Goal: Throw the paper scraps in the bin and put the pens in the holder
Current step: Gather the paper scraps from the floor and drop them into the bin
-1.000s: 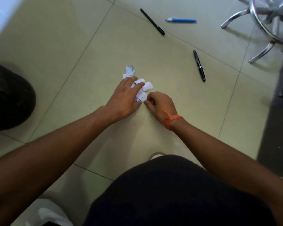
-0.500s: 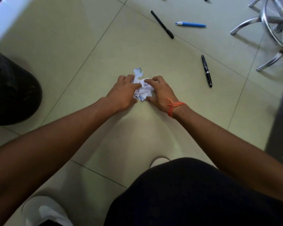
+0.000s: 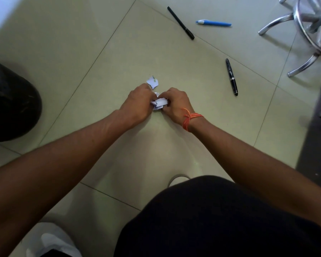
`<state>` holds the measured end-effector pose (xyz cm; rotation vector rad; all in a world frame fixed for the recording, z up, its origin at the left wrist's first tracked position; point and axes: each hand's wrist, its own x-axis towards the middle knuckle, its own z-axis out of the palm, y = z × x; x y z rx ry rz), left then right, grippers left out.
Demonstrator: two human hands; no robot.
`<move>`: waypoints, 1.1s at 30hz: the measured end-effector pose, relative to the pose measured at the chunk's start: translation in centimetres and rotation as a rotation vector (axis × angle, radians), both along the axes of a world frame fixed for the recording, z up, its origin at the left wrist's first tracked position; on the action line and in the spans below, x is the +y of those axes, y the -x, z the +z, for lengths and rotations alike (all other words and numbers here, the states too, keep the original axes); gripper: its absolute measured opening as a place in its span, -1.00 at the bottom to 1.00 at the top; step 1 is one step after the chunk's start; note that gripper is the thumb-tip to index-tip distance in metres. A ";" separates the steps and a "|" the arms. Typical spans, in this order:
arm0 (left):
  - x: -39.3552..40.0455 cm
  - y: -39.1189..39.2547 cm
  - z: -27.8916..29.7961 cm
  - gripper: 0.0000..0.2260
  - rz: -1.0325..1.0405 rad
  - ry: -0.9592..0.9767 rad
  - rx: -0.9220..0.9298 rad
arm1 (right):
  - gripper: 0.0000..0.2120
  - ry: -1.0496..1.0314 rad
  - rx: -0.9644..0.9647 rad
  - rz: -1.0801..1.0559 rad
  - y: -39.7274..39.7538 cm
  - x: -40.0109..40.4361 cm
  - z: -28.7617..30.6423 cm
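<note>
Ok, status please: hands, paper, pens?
Both hands shut on scraps. One scrap loose. Three pens on floor.

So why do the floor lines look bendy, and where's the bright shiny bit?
In the head view, the wide lens bends the tile lines on the floor, most near the edges; a bright washed-out patch sits at the top left corner; soft shadows fall under the left hand and right hand holding the paper scraps; the dark bin at the left edge looks slightly blurry.

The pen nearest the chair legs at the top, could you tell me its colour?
Blue pen with a white tip, seen in the head view.
</note>
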<state>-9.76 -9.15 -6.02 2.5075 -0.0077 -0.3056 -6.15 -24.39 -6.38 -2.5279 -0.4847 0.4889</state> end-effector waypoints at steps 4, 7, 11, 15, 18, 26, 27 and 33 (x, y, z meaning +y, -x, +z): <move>0.1 -0.1 0.6 -0.84 0.000 0.019 0.033 | -0.77 -0.021 0.044 -0.051 0.0 0.1 -0.2; 0.9 0.6 0.4 -0.75 0.039 0.073 0.048 | -0.55 -0.074 0.086 -0.071 0.0 -0.3 -0.1; 1.5 1.1 0.9 -0.50 0.057 0.092 0.022 | -0.30 -0.104 0.082 -0.060 0.6 -0.7 0.0; 1.1 0.1 1.3 -0.36 -0.002 -0.022 0.148 | -0.35 -0.079 0.092 -0.017 0.7 0.1 0.3; 0.7 -0.4 1.3 -0.72 -0.067 -0.135 0.164 | -0.64 0.002 0.073 -0.004 0.6 1.1 0.2; 1.8 0.7 0.5 -0.92 0.264 0.181 0.189 | -0.85 -0.144 0.123 -0.298 -0.2 1.1 -0.3; 2.3 0.8 0.6 -0.91 0.304 0.217 0.193 | -0.85 -0.168 0.120 -0.349 -1.0 1.1 -0.3; 4.6 0.8 1.8 -0.90 0.411 0.273 0.138 | -0.88 -0.072 0.044 -0.176 -5.8 2.8 1.0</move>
